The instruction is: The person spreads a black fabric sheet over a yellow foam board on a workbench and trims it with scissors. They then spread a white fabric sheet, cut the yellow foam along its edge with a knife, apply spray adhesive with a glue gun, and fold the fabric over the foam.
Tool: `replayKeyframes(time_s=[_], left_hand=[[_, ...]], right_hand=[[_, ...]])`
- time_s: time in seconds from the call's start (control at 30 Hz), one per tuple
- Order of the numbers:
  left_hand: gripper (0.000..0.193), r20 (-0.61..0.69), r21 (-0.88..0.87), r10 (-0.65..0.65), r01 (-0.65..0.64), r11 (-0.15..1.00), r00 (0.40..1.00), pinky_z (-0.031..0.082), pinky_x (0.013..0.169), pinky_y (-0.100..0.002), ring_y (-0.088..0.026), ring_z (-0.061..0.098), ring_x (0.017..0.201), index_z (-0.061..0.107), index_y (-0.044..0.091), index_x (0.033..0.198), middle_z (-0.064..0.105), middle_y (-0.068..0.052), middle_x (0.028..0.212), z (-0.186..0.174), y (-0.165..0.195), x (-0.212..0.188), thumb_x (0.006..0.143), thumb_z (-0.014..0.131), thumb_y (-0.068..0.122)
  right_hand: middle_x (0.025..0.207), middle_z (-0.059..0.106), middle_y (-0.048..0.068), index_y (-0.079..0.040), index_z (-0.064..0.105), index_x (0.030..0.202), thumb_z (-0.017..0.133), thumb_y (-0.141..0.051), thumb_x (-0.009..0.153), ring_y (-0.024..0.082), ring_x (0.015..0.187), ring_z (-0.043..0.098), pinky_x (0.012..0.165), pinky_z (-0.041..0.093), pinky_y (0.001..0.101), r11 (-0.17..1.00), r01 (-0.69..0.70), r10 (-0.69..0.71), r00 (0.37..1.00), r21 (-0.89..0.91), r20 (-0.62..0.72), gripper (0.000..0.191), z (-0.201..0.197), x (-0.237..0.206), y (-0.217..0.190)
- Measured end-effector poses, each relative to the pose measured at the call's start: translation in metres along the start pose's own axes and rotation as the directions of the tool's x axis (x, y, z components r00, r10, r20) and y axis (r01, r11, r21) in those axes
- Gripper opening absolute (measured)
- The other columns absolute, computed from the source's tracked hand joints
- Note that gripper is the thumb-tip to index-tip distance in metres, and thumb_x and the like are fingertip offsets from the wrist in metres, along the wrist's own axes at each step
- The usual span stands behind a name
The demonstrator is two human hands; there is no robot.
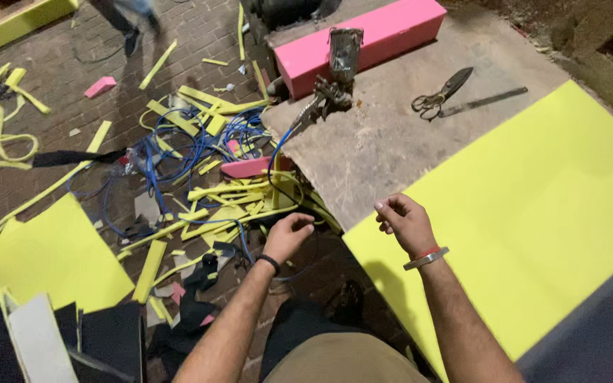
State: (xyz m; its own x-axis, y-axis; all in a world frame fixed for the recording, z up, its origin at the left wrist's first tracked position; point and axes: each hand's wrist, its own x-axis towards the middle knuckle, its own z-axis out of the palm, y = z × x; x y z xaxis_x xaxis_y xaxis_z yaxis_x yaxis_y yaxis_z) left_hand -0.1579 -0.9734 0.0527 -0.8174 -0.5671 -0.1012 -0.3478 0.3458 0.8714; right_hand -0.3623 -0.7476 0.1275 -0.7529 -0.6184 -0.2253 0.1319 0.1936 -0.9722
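Right hand (404,221): hovers over the near left corner of the yellow sheet (533,213), fingers curled loosely together; whether they pinch anything is too small to tell.
Left hand (289,234): off the table's edge, above the floor, fingers curled inward; nothing clearly held, cannot tell for sure.
Yellow sheet: lies flat on the table (384,149), directly under and to the right of the right hand; its long axis runs from near left to far right. Its left corner edge sits between the two hands.
Nearer hand: the right, already over the sheet; the left is just beside the sheet's corner, apart from it.
Spray gun (335,78): far left on the table, against a pink block (377,35), a blue hose (179,149) trailing to the floor.
Scissors (441,96): far, well apart from both hands, beside a flat blade (484,101).
Floor: yellow offcuts (228,198) in a heap left of the table.
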Motion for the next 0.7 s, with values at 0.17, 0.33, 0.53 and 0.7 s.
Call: replayKeyframes(time_s=[0.17, 0.33, 0.53, 0.7], left_hand=[[0.044, -0.123, -0.023, 0.074, -0.078, 0.997, 0.99, 0.058, 0.089, -0.037, -0.027, 0.073, 0.099, 0.067, 0.006, 0.121, 0.076, -0.014, 0.108, -0.005, -0.009, 0.133, 0.084, 0.076, 0.028], [0.054, -0.275, 0.185, 0.245, -0.199, 0.962, 0.93, 0.053, 0.096, -0.046, -0.038, 0.066, 0.112, 0.065, 0.005, 0.125, 0.07, -0.02, 0.119, -0.027, -0.007, 0.26, 0.082, 0.08, 0.033], [0.065, 0.042, 0.321, -0.056, 0.04, 0.946, 0.998, 0.053, 0.091, -0.048, -0.04, 0.068, 0.105, 0.066, 0.007, 0.123, 0.071, -0.022, 0.108, -0.044, -0.003, 0.377, 0.081, 0.074, 0.056], [0.059, 0.199, 0.336, 0.045, -0.111, 0.935, 0.979, 0.053, 0.088, -0.052, -0.045, 0.068, 0.096, 0.071, -0.002, 0.096, 0.071, -0.028, 0.096, -0.019, -0.023, 0.404, 0.092, 0.066, 0.057]], right_hand=[[0.075, 0.07, 0.003, -0.003, 0.071, 0.098, 0.073, -0.021, 0.093, 0.01, 0.063, 0.063, 0.057, 0.051, 0.0265, 0.995, -0.077, 0.074, 0.996, -0.067, -0.043, 0.019, 0.01, 0.051, 0.008], [0.079, 0.072, 0.005, -0.002, 0.073, 0.1, 0.073, -0.021, 0.093, 0.012, 0.068, 0.065, 0.062, 0.055, 0.028, 0.984, -0.163, 0.158, 0.985, -0.076, -0.075, 0.021, 0.028, 0.091, 0.016], [0.086, 0.073, 0.004, -0.004, 0.074, 0.103, 0.073, -0.023, 0.092, 0.01, 0.074, 0.067, 0.067, 0.058, 0.0287, 0.96, -0.25, 0.231, 0.962, -0.123, -0.147, 0.023, 0.067, 0.134, -0.002], [0.091, 0.075, 0.008, -0.007, 0.075, 0.107, 0.074, -0.026, 0.092, 0.015, 0.077, 0.066, 0.07, 0.055, 0.0312, 0.887, -0.412, 0.373, 0.906, -0.21, -0.201, 0.024, 0.091, 0.161, -0.024]])
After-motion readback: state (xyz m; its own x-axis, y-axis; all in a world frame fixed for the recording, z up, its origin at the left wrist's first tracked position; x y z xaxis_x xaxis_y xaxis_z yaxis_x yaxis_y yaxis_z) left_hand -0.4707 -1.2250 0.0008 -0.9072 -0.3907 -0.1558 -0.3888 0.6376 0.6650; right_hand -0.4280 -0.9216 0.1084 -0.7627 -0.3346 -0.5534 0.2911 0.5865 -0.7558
